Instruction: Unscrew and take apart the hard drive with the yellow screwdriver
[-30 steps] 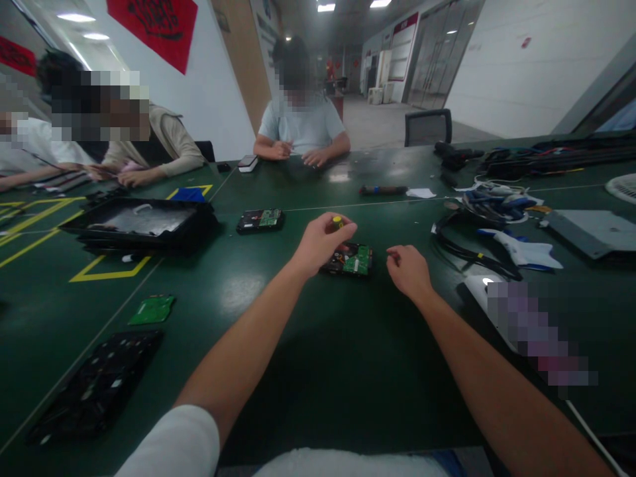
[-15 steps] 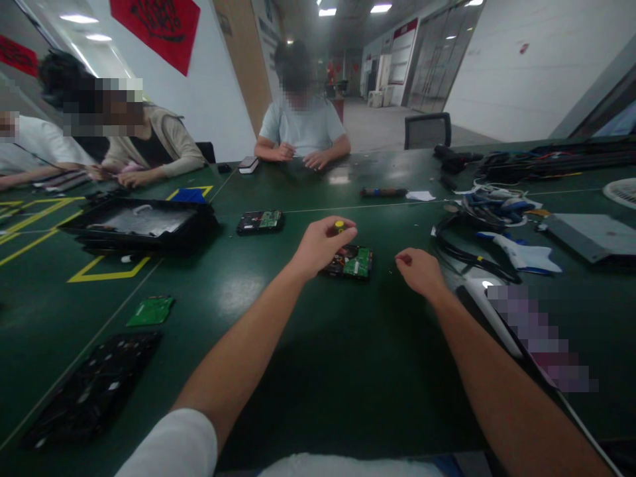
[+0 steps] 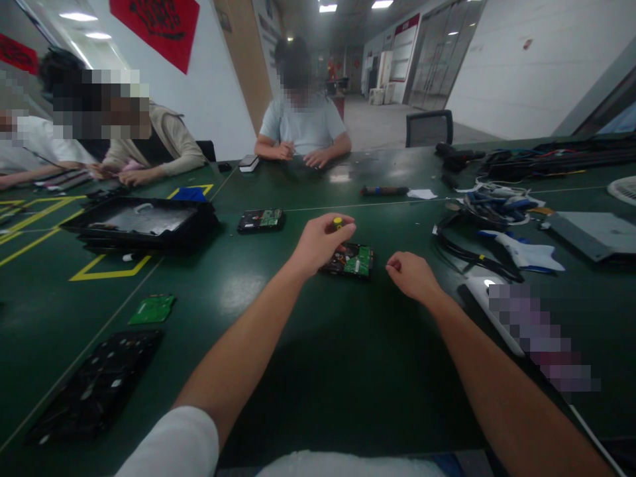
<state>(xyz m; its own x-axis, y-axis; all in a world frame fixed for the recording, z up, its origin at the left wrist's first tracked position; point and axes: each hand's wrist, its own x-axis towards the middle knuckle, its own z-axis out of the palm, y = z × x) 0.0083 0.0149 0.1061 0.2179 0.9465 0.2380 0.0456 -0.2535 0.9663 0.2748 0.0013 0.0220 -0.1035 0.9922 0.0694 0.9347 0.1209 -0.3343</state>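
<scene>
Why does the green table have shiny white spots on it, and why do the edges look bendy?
In the head view, ceiling lights bounce off the glossy table, leaving pale glare patches; the wide lens curves lines near the frame edges; the left hand, right hand and hard drive look fairly sharp, while the far hallway is hazy.
</scene>
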